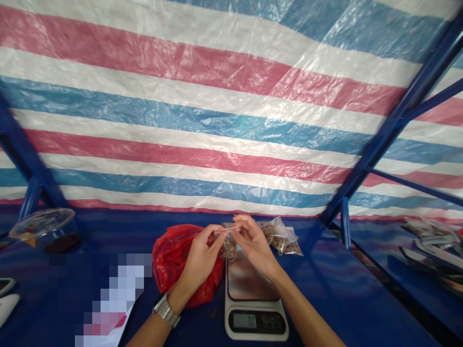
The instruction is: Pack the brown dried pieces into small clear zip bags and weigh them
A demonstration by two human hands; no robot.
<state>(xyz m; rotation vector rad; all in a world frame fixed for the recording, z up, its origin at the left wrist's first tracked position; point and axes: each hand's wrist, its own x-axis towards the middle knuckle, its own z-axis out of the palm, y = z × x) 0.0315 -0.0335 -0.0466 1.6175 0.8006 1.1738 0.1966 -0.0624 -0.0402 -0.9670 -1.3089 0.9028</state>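
- Over the far end of the white digital scale with a steel plate [249,284]: a small clear plastic bag of brown bits [228,247], its top edge pinched by my left hand [206,253] and my right hand [256,245].
- Just left of the scale: a crumpled red plastic bag [175,255].
- Beyond its far right corner: filled clear packets [277,235].

Head view: worn on the head, looks forward and down over the bench [325,289].
Hands [203,254]: viewed from behind, along the forearms, at arm's reach, low near centre.
Scale [251,279]: viewed from above, close, at the bottom edge.
Sheet [202,106]: faced beyond the bench, fills the upper part.
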